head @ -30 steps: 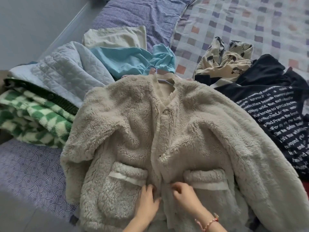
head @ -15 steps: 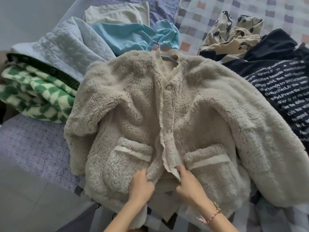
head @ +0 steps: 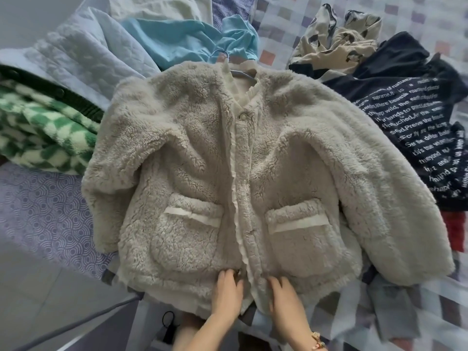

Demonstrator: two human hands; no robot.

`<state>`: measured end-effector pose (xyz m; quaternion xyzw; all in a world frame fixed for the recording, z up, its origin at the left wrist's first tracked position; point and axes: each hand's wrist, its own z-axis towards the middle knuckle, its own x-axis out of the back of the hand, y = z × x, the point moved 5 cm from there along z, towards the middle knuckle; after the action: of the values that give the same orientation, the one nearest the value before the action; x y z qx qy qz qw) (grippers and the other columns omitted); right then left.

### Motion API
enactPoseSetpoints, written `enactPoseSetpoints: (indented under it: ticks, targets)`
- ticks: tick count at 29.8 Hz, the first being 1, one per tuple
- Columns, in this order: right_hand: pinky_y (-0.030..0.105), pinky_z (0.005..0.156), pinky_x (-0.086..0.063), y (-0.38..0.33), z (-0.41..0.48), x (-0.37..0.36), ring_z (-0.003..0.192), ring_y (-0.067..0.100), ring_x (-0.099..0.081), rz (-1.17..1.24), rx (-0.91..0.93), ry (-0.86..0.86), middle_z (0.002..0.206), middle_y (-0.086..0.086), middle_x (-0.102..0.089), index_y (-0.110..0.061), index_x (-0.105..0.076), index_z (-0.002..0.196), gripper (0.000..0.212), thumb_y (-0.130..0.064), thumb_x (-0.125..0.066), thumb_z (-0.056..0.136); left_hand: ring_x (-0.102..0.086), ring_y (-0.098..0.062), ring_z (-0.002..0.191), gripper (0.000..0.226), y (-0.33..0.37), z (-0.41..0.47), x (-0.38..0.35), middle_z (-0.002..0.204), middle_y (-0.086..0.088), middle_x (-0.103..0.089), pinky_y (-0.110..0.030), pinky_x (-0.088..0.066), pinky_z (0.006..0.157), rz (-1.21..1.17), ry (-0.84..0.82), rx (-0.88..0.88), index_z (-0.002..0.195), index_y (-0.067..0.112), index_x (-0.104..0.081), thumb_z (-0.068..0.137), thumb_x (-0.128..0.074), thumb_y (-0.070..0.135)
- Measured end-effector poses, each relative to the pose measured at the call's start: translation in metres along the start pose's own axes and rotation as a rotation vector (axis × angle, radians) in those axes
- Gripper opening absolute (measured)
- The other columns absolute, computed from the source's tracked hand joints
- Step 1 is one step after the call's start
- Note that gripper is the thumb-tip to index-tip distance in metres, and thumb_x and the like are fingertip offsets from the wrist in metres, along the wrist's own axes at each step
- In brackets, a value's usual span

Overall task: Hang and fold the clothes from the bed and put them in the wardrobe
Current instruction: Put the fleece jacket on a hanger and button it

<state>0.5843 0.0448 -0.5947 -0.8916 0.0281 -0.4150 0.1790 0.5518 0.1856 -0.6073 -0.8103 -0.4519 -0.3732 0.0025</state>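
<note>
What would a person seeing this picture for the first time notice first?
A big cream fleece jacket lies spread in the middle of the bed, with a hanger in its collar. The left hand and the right hand meet at its hem, either side of the front opening. A green checked garment lies to its left and a dark garment with white lettering to its right.
</note>
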Motion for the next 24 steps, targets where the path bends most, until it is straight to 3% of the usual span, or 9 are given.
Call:
enactPoseSetpoints:
  ticks: [2,5,8,10,12,16,19,22,24]
  targets:
    - [0.033,0.059,-0.044,-0.002,0.006,0.003,0.079,0.026,-0.061,-0.152,0.048,0.010,0.097,0.007,-0.055,-0.023,-0.059,0.118,0.047,-0.013,-0.043,0.075,-0.052,-0.021,0.114,0.027,0.003,0.004,0.000,0.123,-0.003,-0.050,-0.032,-0.041,0.091,0.054,0.013,0.034,0.115,0.015,-0.050,0.097,-0.042,0.033]
    - [0.028,0.032,-0.036,-0.007,0.013,0.003,0.040,0.018,-0.051,-0.303,0.056,-0.033,0.062,0.000,-0.052,-0.023,-0.071,0.076,0.037,-0.021,-0.038,0.059,-0.055,-0.022,0.112,0.024,0.010,0.008,0.006,0.119,-0.004,-0.056,-0.032,-0.042,0.088,0.118,0.058,0.065,0.110,0.013,-0.054,0.098,-0.041,0.029]
    - [0.035,0.040,-0.044,-0.017,0.014,0.001,0.051,0.024,-0.058,-0.310,0.091,-0.146,0.070,0.005,-0.055,-0.016,-0.067,0.075,0.017,-0.014,-0.053,0.065,-0.059,-0.025,0.097,0.019,0.010,0.013,0.012,0.094,-0.004,-0.059,-0.032,-0.042,0.076,0.020,0.081,0.025,0.083,0.015,-0.054,0.097,-0.044,0.022]
    - [0.040,0.071,-0.049,-0.016,0.023,0.001,0.087,0.033,-0.060,-0.174,0.043,-0.152,0.097,0.010,-0.055,-0.011,-0.062,0.098,0.017,-0.019,-0.051,0.087,-0.056,-0.023,0.082,0.033,0.004,0.012,0.012,0.073,0.003,-0.049,-0.033,-0.039,0.069,-0.102,0.067,-0.027,0.063,0.021,-0.039,0.095,-0.048,0.020]
    - [0.033,0.083,-0.043,-0.013,0.029,0.006,0.097,0.027,-0.056,0.170,-0.073,-0.248,0.101,0.009,-0.056,-0.011,-0.061,0.099,0.021,-0.022,-0.044,0.095,-0.051,-0.017,0.072,0.037,-0.002,0.004,0.017,0.067,0.008,-0.045,-0.028,-0.037,0.064,-0.176,0.072,-0.086,0.061,0.025,-0.036,0.094,-0.053,0.019]
    - [0.015,0.070,-0.042,-0.021,0.017,0.025,0.075,0.004,-0.054,0.843,-0.218,-0.239,0.083,-0.003,-0.064,-0.007,-0.072,0.088,0.019,-0.009,-0.054,0.092,-0.048,-0.002,0.065,0.032,-0.002,-0.012,0.026,0.066,0.007,-0.053,-0.014,-0.036,0.062,-0.310,0.063,-0.192,0.064,0.023,-0.048,0.090,-0.055,0.006]
    - [0.014,0.068,-0.044,-0.029,0.007,0.027,0.068,-0.002,-0.059,0.907,-0.198,-0.176,0.077,-0.008,-0.069,-0.019,-0.072,0.082,0.021,-0.008,-0.057,0.091,-0.057,-0.001,0.078,0.024,0.011,-0.014,0.033,0.081,0.007,-0.064,-0.011,-0.040,0.066,-0.347,0.000,-0.239,0.088,0.015,-0.066,0.088,-0.048,-0.001]
    - [0.024,0.063,-0.043,-0.036,0.010,0.034,0.063,0.007,-0.056,0.794,-0.160,-0.187,0.065,0.000,-0.067,-0.011,-0.073,0.070,0.027,-0.010,-0.056,0.090,-0.057,0.003,0.082,0.028,0.019,-0.013,0.041,0.085,0.014,-0.064,-0.006,-0.040,0.068,-0.331,-0.032,-0.268,0.098,0.015,-0.068,0.087,-0.049,-0.002]
    - [0.025,0.052,-0.040,-0.036,0.013,0.039,0.051,0.012,-0.050,0.744,-0.142,-0.212,0.054,0.006,-0.056,-0.004,-0.061,0.060,0.034,-0.002,-0.048,0.091,-0.058,0.004,0.080,0.029,0.021,-0.014,0.044,0.086,0.013,-0.066,-0.005,-0.040,0.068,-0.342,-0.031,-0.269,0.096,0.014,-0.069,0.085,-0.049,-0.004]
